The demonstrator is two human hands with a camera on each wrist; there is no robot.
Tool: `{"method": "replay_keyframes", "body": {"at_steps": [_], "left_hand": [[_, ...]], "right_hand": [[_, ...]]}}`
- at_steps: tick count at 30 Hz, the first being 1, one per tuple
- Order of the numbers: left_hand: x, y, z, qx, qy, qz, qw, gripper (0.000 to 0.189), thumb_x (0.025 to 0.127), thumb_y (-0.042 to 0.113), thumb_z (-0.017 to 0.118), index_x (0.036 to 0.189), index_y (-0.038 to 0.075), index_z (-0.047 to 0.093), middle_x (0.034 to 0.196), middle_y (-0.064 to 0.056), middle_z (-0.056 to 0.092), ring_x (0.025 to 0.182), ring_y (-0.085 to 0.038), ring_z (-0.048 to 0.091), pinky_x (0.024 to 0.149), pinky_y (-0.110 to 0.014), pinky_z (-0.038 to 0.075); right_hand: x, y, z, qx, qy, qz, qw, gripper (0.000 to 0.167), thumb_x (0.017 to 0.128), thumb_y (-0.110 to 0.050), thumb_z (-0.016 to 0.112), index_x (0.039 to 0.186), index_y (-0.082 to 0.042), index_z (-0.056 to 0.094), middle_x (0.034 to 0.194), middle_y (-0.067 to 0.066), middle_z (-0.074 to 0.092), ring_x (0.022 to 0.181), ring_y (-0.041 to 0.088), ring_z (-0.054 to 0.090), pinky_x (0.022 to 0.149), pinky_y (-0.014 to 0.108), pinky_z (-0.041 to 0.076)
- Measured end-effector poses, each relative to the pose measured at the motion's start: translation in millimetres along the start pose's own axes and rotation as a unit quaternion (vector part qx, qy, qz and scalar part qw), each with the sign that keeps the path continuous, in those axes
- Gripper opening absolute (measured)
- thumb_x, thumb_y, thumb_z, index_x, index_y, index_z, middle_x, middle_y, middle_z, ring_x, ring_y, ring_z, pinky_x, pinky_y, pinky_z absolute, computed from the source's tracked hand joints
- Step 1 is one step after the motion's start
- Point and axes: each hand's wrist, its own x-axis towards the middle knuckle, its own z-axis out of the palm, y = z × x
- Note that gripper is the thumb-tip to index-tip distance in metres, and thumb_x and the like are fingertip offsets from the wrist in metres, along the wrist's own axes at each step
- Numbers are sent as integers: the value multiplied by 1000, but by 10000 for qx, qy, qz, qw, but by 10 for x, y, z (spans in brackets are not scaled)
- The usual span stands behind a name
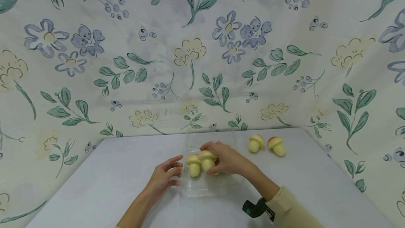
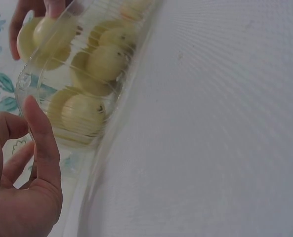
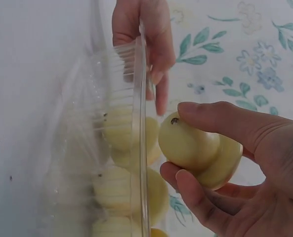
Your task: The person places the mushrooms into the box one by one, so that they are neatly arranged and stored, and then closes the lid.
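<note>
A clear plastic box sits on the table with several yellow toy mushrooms inside, one toy mushroom at its left end. My right hand is over the box and grips another toy mushroom between thumb and fingers, just above the rim. That mushroom has a pale rounded stem with a small dark mark at its end. At the box's left side is my left hand, fingers loosely bent; in the left wrist view one fingertip is right at the rim.
Two more toy mushrooms, one mushroom beside another with a reddish cap, lie on the white table right of the box. A flower-patterned cloth hangs behind. A black device is on the right wrist.
</note>
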Motion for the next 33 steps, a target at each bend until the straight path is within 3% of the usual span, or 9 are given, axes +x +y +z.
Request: {"method": "replay_keyframes", "body": {"at_steps": [4, 12, 21, 33], "left_hand": [[9, -8, -2, 25, -7, -6, 10000, 54, 93, 6, 61, 145, 6, 46, 108, -1, 56, 80, -11, 56, 57, -20, 53], [20, -43, -14, 23, -83, 49, 10000, 55, 93, 5, 61, 145, 5, 45, 106, 0, 57, 79, -11, 57, 57, -20, 53], [3, -42, -24, 9, -228, 157, 9996, 57, 93, 6, 61, 147, 3, 42, 105, 1, 56, 79, -9, 57, 57, -19, 53], [0, -16, -14, 6, -133, 52, 9999, 56, 94, 7, 61, 146, 4, 43, 105, 0, 57, 79, -10, 57, 58, -20, 53]], "right_hand": [[30, -37, 43, 67, -59, -4, 10000, 65, 76, -24, 84, 133, -19, 54, 116, -1, 62, 91, 13, 52, 76, 24, 47], [84, -65, 150, -60, -68, 109, 9999, 65, 75, -32, 85, 132, -28, 54, 118, -5, 62, 95, 9, 52, 76, 23, 46], [146, -79, 265, 187, -271, 153, 9993, 65, 75, -30, 86, 131, -29, 53, 114, -4, 59, 94, 9, 51, 77, 20, 47], [176, -127, 361, 18, -415, 190, 9990, 64, 75, -33, 85, 130, -33, 53, 112, -6, 59, 90, 7, 52, 74, 19, 46]]}}
